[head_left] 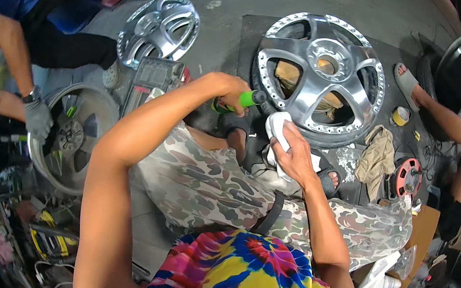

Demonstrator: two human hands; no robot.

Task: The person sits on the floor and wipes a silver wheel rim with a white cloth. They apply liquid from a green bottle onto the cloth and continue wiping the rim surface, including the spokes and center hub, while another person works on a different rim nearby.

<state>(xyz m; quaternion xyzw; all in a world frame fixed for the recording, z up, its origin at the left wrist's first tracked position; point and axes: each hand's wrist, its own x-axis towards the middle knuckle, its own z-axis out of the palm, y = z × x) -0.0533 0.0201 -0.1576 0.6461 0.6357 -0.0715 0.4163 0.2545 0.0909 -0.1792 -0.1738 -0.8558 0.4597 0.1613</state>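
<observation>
My left hand point(232, 90) is closed around a green handheld tool point(246, 98) with a black nose. The nose points toward the lower left edge of a polished five-spoke wheel rim point(293, 102) in front of me. In my right hand point(297, 157) is a folded white cloth point(276, 126), gripped just below the same edge. Whether tool or cloth touches the rim, I cannot tell. Pieces of brown material point(287, 72) show through the gaps between the spokes.
At left, a co-worker's gloved hand point(38, 119) rests on a dull wheel rim point(72, 138); a shiny rim point(161, 30) lies beyond. A grey toolbox point(155, 78) stands left of my arm. On the right are a beige rag point(377, 160), a red reel point(407, 178), a yellow tape roll point(400, 116) and another person's leg point(447, 120).
</observation>
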